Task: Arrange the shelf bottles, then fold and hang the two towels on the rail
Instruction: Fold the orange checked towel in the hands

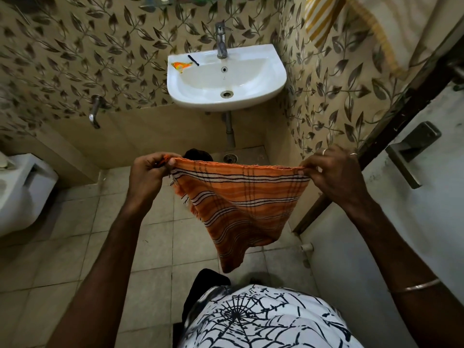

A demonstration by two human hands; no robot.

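Orange towel (244, 204) taut between left hand (148, 172) and right hand (335, 172).

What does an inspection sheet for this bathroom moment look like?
Surface: tiled floor, bare where visible.
Job's things: orange striped towel stretched by its top edge, hanging free; second towel draped top right.
Clutter: orange wrapper and dark stick on the sink rim.
Hands: left hand and right hand each pinch a top corner.
Cables: nothing seen.
Surroundings: leaf-patterned wall, tap, door handle.
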